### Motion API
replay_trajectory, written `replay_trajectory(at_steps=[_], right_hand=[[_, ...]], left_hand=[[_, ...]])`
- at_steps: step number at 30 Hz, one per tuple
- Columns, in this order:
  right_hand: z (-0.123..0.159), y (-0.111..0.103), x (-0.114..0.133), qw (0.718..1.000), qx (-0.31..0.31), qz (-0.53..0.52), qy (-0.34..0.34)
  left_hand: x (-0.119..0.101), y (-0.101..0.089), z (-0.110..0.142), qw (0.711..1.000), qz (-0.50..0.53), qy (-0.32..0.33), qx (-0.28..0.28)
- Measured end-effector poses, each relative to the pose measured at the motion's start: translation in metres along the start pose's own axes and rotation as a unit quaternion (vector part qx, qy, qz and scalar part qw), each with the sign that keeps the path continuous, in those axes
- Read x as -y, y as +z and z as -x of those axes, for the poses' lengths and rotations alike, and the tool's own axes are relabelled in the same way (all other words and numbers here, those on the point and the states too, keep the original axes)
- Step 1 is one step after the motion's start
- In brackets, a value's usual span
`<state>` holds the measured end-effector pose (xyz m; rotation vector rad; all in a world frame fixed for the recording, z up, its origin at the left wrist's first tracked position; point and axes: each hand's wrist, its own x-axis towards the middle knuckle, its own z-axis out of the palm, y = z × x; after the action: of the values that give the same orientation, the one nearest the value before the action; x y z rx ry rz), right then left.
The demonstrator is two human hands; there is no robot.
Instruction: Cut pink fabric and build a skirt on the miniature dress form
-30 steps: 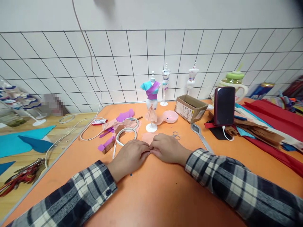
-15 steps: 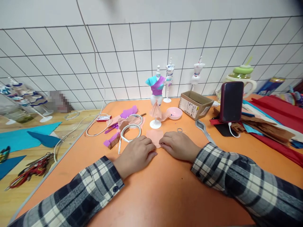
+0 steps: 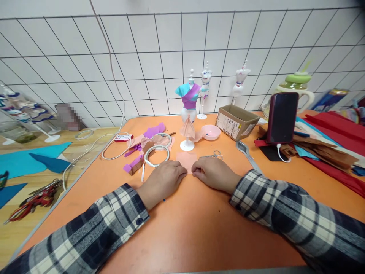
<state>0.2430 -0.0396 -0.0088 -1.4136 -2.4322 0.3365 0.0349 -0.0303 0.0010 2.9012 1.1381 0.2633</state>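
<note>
A small pale pink piece of fabric [image 3: 187, 160] lies flat on the orange table [image 3: 199, 224]. My left hand [image 3: 164, 180] and my right hand [image 3: 212, 173] rest on the table with fingertips pinching the fabric's near edge from either side. Both wear plaid sleeves. Just behind the fabric stands a small white mannequin [image 3: 188, 110] dressed in a teal and purple top with a pink skirt. Small scissors [image 3: 214, 154] lie right of the fabric.
A pink bowl [image 3: 210, 132], a cardboard box [image 3: 236, 121], a phone on a stand [image 3: 281, 118], white tape rolls [image 3: 156, 154] and purple scraps [image 3: 154, 131] surround the work spot. Red and brown sheets [image 3: 327, 152] pile at the right. Two more mannequins [image 3: 222, 83] stand by the grid wall.
My hands have stayed together on the pink fabric, shifting slightly; more of the fabric now shows flat beyond my fingertips. The camera has tilted and shifted the view.
</note>
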Motion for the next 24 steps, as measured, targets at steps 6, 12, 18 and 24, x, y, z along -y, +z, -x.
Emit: replay_trajectory(at_steps=[6,12,18,24], right_hand=[[-0.0018,0.0026,0.0001,1.0,0.005,-0.007,0.008],[0.0009,0.0017,0.0023,1.0,-0.014,0.006,0.015],[0.0025,-0.0017,0.0032,0.999,-0.02,0.038,-0.001],[0.002,-0.0028,0.0021,0.999,-0.017,0.049,-0.015]], left_hand=[[0.0,0.0025,-0.0001,1.0,0.024,-0.019,-0.009],[-0.0001,-0.0002,-0.0014,0.999,0.021,-0.011,-0.025],[-0.0006,-0.0035,-0.0008,1.0,-0.008,0.008,-0.023],[0.0003,-0.0052,-0.0012,0.999,-0.02,0.027,-0.013]])
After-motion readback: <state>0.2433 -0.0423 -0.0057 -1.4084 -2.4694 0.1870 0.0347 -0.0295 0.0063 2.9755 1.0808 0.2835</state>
